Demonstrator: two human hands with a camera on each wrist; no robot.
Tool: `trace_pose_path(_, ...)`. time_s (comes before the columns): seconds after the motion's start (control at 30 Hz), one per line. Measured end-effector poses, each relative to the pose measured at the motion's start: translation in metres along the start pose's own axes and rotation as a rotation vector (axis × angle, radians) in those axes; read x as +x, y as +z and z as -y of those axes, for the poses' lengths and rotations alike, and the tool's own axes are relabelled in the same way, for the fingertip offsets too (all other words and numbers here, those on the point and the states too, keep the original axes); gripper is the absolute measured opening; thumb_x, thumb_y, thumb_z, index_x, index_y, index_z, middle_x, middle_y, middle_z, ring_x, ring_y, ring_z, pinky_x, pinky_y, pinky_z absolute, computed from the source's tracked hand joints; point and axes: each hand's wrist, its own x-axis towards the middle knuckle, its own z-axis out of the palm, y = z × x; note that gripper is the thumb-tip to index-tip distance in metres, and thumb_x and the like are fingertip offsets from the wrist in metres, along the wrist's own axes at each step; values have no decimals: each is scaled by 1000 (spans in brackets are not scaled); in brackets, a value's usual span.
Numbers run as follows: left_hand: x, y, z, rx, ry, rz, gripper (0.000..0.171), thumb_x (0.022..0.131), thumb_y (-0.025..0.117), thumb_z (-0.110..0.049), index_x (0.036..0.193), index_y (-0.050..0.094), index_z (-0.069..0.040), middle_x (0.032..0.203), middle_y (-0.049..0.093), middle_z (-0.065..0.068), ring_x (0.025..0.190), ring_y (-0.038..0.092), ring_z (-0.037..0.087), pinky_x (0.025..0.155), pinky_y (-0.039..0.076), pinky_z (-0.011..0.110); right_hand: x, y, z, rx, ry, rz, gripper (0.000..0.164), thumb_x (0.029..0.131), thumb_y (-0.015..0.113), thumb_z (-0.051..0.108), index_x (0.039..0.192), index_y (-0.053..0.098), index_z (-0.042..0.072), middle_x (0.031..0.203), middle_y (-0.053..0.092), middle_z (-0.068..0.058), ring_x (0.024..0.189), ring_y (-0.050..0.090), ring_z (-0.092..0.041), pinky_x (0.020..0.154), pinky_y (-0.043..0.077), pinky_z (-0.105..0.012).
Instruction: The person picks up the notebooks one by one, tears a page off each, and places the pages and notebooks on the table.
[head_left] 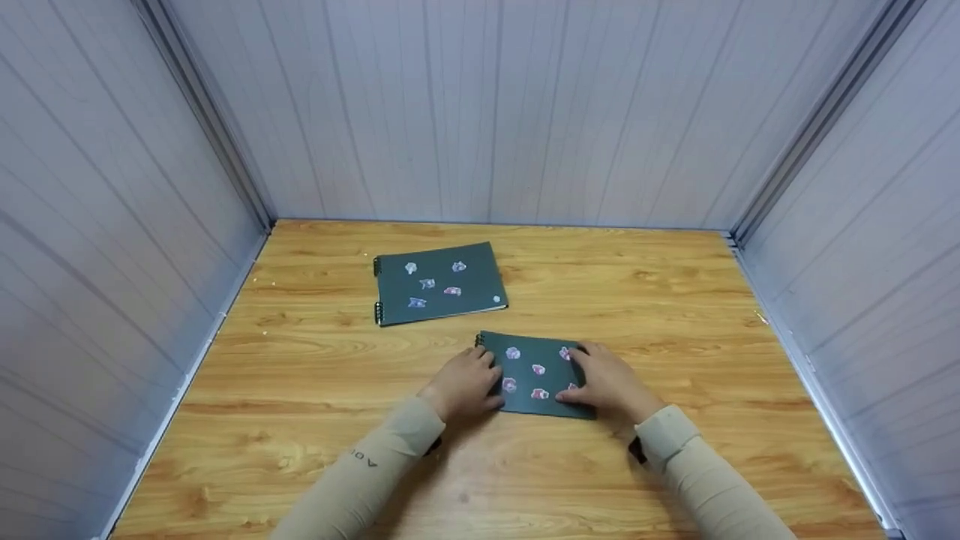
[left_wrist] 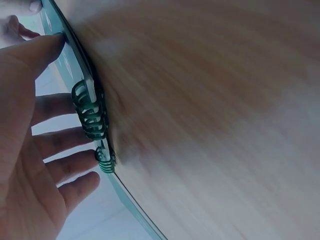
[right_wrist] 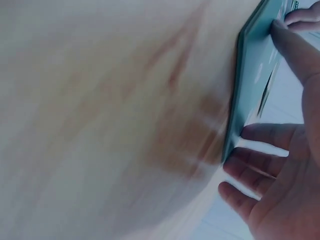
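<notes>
A dark green ring-bound notebook (head_left: 551, 352) with several small pink and purple stickers lies near the middle of the table. My left hand (head_left: 465, 382) rests along its left side. In the left wrist view, that thumb touches the cover and the other fingers reach past the binding rings (left_wrist: 90, 112). My right hand (head_left: 611, 382) is at the opposite end, its thumb on the cover. Seen from the right wrist, its relaxed fingers (right_wrist: 250, 167) touch or lie close to the notebook's edge. Neither hand is plainly curled round the notebook.
Another dark green ring-bound notebook (head_left: 474, 285), also stickered, lies farther back and left, slightly turned. Pale panel walls (head_left: 480, 112) enclose the wooden table (head_left: 315, 390) at the back and both sides. Small white specks lie near the left edge.
</notes>
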Motion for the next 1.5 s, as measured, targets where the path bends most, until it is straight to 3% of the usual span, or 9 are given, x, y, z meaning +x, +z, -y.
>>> trace_pose_path(0.2, -1, 1, 1, -14, -3, 14, 57, 105, 65, -58, 133, 72, -9, 132, 69, 13, 122, 62, 30, 120, 50, 45, 5, -5, -1, 14, -6, 10, 100, 86, 87, 62, 159, 54, 3, 170, 41, -26, 157, 40, -46, 128, 37, -64)
trace_pose_path(0.37, 3, 3, 8, -44, -31, 19, 63, 106, 62, -61, 141, 67, -9, 143, 65, 15, 134, 60, 33, 125, 45, 51, 10, -7, -1, -18, -27, 4, 99, 86, 85, 64, 156, 56, 0, 166, 45, -27, 154, 44, -47, 126, 39, -64)
trace_pose_path(0.6, 13, 2, 14, -113, -102, 45, 85, 104, 57, -69, 162, 51, -7, 170, 43, 21, 162, 36, 41, 133, 32, 55, 18, -9, -13, -25, 18, -62, 97, 93, 79, 63, 157, 52, -5, 158, 50, -29, 146, 48, -47, 124, 41, -64)
trace_pose_path(0.83, 20, 3, 13, -136, -181, 107, 105, 96, 59, -81, 165, 44, -3, 174, 35, 24, 164, 33, 39, 136, 27, 52, 28, -9, -24, -22, 98, -81, 103, 90, 77, 72, 154, 54, -6, 151, 53, -29, 135, 50, -44, 120, 44, -63)
trace_pose_path(1.1, 21, 1, 12, -168, -208, 129, 106, 94, 61, -82, 165, 45, -3, 174, 36, 24, 163, 34, 40, 135, 28, 53, 30, -12, -23, 27, 93, -110, 96, 87, 86, 62, 147, 57, -7, 144, 58, -27, 132, 52, -44, 118, 43, -64)
trace_pose_path(1.2, 21, 1, 11, -189, -210, 132, 106, 94, 62, -81, 165, 44, -4, 174, 36, 24, 163, 33, 40, 135, 28, 53, 29, -12, -22, 101, 102, -146, 90, 87, 90, 53, 146, 56, -7, 139, 61, -25, 128, 54, -42, 114, 47, -61)
trace_pose_path(1.37, 19, 0, 11, -207, -212, 116, 104, 95, 64, -79, 164, 45, -3, 174, 36, 24, 163, 34, 40, 135, 29, 54, 28, -11, -18, 327, 133, -206, 70, 93, 89, 27, 144, 52, -3, 137, 61, -24, 126, 59, -39, 107, 54, -55)
trace_pose_path(1.5, 18, -1, 10, -216, -221, 110, 103, 95, 65, -78, 164, 46, -3, 174, 36, 24, 163, 33, 41, 134, 29, 55, 26, -10, -13, 498, 118, -254, 58, 95, 83, 6, 140, 48, -1, 125, 60, -21, 110, 61, -33, 90, 57, -44)
